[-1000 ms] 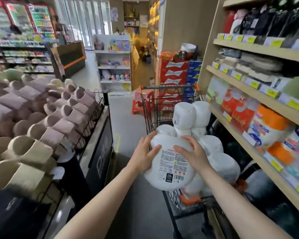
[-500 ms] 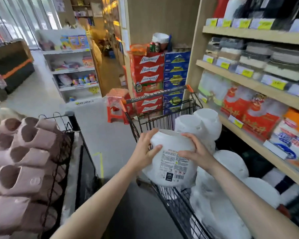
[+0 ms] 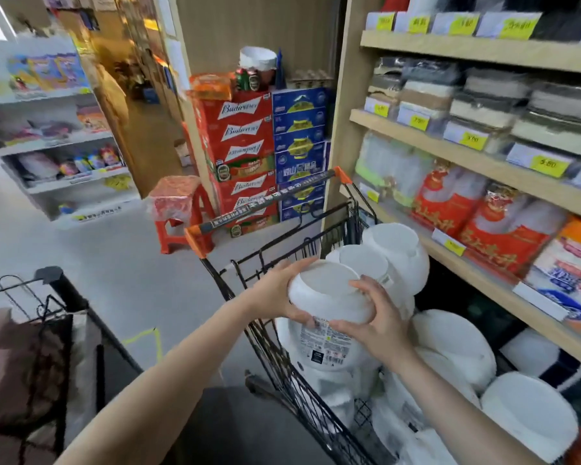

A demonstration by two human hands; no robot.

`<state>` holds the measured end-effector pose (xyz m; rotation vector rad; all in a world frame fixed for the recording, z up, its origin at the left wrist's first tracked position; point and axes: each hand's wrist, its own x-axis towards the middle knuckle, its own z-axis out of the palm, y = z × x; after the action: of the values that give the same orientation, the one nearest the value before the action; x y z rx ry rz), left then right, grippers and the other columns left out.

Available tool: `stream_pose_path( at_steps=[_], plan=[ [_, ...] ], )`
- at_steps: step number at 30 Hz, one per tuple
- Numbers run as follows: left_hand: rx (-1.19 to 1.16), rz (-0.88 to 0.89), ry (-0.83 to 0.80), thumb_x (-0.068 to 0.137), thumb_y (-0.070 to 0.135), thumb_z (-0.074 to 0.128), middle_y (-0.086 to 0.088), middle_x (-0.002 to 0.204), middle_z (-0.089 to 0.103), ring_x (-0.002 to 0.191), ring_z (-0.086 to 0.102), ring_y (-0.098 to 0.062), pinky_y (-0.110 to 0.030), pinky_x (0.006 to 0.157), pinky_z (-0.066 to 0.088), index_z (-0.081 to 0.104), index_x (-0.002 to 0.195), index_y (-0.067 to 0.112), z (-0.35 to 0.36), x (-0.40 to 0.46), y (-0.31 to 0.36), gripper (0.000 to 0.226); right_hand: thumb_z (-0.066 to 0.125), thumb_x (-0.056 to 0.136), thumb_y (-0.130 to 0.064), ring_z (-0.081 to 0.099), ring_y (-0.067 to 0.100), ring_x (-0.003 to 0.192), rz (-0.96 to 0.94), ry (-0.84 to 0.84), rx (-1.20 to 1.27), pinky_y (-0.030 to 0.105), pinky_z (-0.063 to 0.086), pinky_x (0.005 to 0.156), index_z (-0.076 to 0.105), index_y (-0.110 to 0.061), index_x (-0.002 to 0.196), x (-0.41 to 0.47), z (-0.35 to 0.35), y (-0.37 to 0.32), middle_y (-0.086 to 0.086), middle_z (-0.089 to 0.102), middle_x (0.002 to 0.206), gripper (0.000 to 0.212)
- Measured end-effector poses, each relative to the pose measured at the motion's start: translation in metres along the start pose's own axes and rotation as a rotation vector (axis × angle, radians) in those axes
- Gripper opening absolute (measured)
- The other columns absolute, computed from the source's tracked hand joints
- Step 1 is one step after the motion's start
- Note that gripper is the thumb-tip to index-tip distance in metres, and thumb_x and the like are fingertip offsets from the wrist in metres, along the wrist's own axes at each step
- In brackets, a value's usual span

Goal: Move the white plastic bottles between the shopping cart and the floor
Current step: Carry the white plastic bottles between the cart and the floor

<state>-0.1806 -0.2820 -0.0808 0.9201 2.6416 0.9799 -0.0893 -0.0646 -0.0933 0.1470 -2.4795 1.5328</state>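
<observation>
A large white plastic bottle with a printed label is held upside down over the near left side of the black wire shopping cart, its flat base facing up. My left hand grips its left side and my right hand grips its right side and base rim. Several more white bottles are piled in the cart, reaching above its rim. The cart's handle with orange ends is at the far end.
Wooden shelves with packaged goods run close along the right of the cart. Stacked beer cases and a red stool stand ahead. A black wire display rack is at the left, grey floor between.
The view has swung right and down. The bottle has tipped so its base faces up and has come lower, toward the cart's left side. Both hands keep hold of it.
</observation>
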Motion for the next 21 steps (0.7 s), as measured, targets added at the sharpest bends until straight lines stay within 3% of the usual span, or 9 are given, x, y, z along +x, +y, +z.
stream_pose_path(
  at_steps=[3,5,8,12,15,17,19,21],
  plan=[
    [0.012,0.018,-0.061,0.055,0.05,0.087,0.003,0.144,0.026,0.131,0.025,-0.013,-0.031,0.111,0.02,0.016,0.144,0.046,-0.002,0.012,-0.015,0.114,0.088,0.054,-0.035,0.041,0.012,0.126,-0.041,0.035,-0.088,0.02,0.031,0.104,0.05,-0.046,0.107,0.003,0.012,0.008,-0.01,0.034,0.138,0.066],
    [0.034,0.067,-0.094,0.056,0.049,0.087,0.0,0.142,0.026,0.131,0.027,-0.016,-0.032,0.112,0.021,0.015,0.146,0.042,-0.002,0.019,-0.022,0.116,0.079,0.052,-0.05,0.041,0.016,0.128,-0.039,0.078,-0.105,0.018,0.03,0.104,0.052,-0.047,0.108,0.003,0.021,0.012,-0.011,0.032,0.139,0.061],
    [0.029,0.166,-0.143,0.057,0.052,0.085,-0.005,0.142,0.026,0.132,0.028,-0.021,-0.035,0.115,0.024,0.016,0.148,0.037,0.0,0.035,-0.039,0.115,0.074,0.054,-0.054,0.033,0.011,0.129,-0.042,0.181,-0.167,0.002,0.021,0.102,0.049,-0.041,0.109,0.001,0.035,0.016,-0.011,0.03,0.138,0.062],
    [0.103,0.27,-0.25,0.063,0.054,0.081,-0.008,0.145,0.026,0.135,0.029,-0.023,-0.036,0.115,0.027,0.015,0.15,0.032,0.006,0.053,-0.058,0.111,0.089,0.053,-0.03,0.027,0.008,0.132,0.041,0.273,-0.235,0.011,0.022,0.105,0.049,-0.04,0.11,-0.004,0.058,0.024,-0.013,0.029,0.14,0.07],
    [0.161,0.338,-0.31,0.067,0.052,0.08,-0.009,0.152,0.02,0.142,0.02,-0.022,-0.038,0.117,0.024,0.013,0.15,0.035,0.016,0.057,-0.072,0.108,0.09,0.053,-0.028,0.024,0.002,0.13,0.069,0.324,-0.308,0.005,0.018,0.106,0.054,-0.03,0.111,-0.009,0.074,0.03,-0.014,0.028,0.138,0.067],
    [0.159,0.354,-0.311,0.067,0.053,0.079,-0.008,0.156,0.015,0.145,0.013,-0.021,-0.039,0.117,0.022,0.009,0.149,0.04,0.018,0.058,-0.079,0.109,0.088,0.056,-0.03,0.023,0.005,0.132,0.14,0.303,-0.317,0.014,0.02,0.107,0.057,-0.027,0.113,-0.01,0.076,0.028,-0.015,0.025,0.137,0.066],
    [0.169,0.375,-0.327,0.066,0.055,0.078,-0.007,0.157,0.013,0.146,0.009,-0.019,-0.038,0.118,0.02,0.006,0.148,0.042,0.017,0.057,-0.081,0.11,0.087,0.059,-0.035,0.026,0.014,0.133,0.196,0.269,-0.336,0.026,0.024,0.108,0.052,-0.035,0.116,-0.012,0.074,0.027,-0.012,0.024,0.138,0.067],
    [0.184,0.377,-0.352,0.068,0.064,0.072,-0.006,0.158,0.013,0.146,0.009,-0.019,-0.036,0.118,0.018,0.007,0.149,0.041,0.011,0.056,-0.077,0.106,0.082,0.064,-0.04,0.029,0.015,0.133,0.219,0.224,-0.328,0.029,0.028,0.109,0.045,-0.043,0.114,-0.013,0.069,0.02,-0.012,0.026,0.137,0.063]
  ],
)
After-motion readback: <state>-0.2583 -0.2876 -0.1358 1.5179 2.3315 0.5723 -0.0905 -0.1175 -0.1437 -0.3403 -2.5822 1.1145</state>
